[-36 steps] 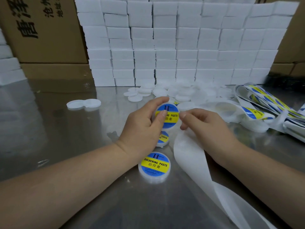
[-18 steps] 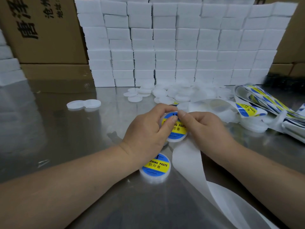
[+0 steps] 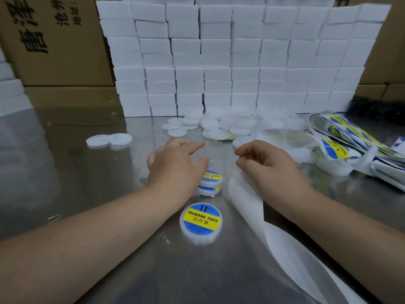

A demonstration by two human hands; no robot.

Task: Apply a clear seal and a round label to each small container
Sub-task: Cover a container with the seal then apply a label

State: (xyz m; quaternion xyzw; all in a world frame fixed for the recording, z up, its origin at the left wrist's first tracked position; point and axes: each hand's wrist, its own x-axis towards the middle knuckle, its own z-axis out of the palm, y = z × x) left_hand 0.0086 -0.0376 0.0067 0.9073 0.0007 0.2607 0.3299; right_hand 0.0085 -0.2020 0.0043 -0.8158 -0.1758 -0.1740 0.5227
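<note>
Left hand just behind round white plastic container with blue-yellow label, fingers spread, holding nothing. Right hand behind-right of it, fingers curled over white paper strip; cannot tell if pinching.

Two bare forearms, one from 8 o'clock and one from 4 o'clock. The left hand and the right hand are bare too.

You sat at a shiny steel desk that mirrored the stacks behind it. A wall of white boxes stood along its far edge, and brown cardboard cartons printed with black characters rose behind on both sides.
</note>
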